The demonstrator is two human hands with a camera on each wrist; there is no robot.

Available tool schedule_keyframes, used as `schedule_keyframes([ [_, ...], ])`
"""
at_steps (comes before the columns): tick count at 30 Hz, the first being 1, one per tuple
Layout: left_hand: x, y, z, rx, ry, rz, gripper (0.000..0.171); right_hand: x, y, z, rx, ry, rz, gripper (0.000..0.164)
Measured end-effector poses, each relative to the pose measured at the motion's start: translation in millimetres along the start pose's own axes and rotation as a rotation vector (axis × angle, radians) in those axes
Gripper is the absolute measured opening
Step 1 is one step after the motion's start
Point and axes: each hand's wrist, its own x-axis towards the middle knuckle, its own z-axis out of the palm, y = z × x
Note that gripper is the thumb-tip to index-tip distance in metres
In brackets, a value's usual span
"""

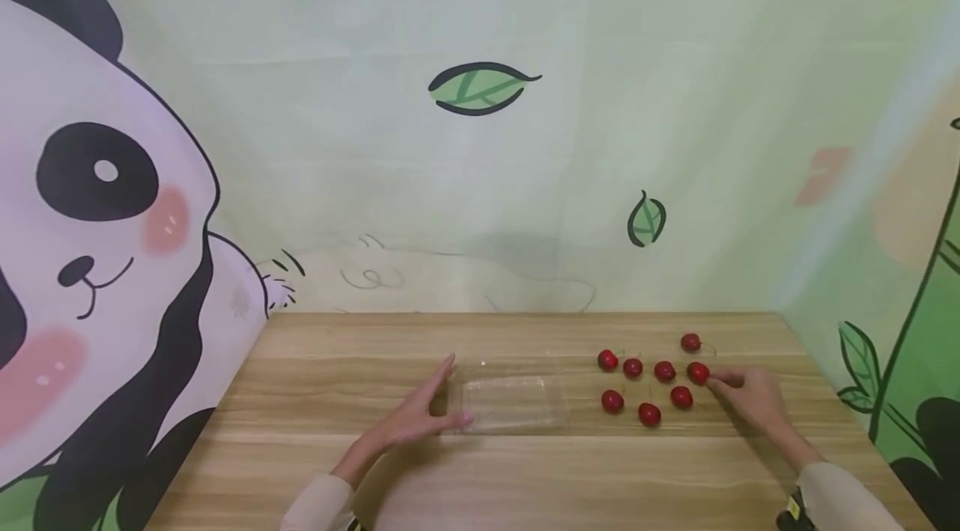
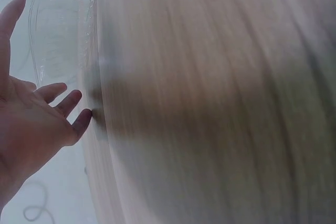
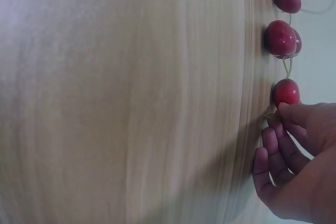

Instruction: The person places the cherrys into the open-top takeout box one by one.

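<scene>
A clear plastic box (image 1: pixel 506 402) sits left of the red cherries on the table. My left hand (image 1: pixel 412 418) is at the box's left end, thumb and fingers spread, thumb tip overlapping the near corner. In the left wrist view this hand (image 2: pixel 37 114) shows its palm, with the clear box (image 2: pixel 60 30) beyond the fingers. My right hand (image 1: pixel 753 402) pinches a cherry (image 1: pixel 698 373) at the right of the group. Up close in the right wrist view, thumb and forefinger meet at that cherry's (image 3: pixel 286 92) stem end.
Other cherries lie loosely spread on the wooden table (image 1: pixel 510 481), including one at the back (image 1: pixel 691 342) and one at the front (image 1: pixel 649 414). A printed cloth with a panda (image 1: pixel 112 264) hangs right behind the table's far edge.
</scene>
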Motion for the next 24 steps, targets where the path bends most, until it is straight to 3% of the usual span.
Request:
schedule_keyframes([
  [24,5.8,0.2,0.5,0.064,-0.034,0.025,0.119,-10,4,-12,0.038,-0.007,-0.011,0.023],
])
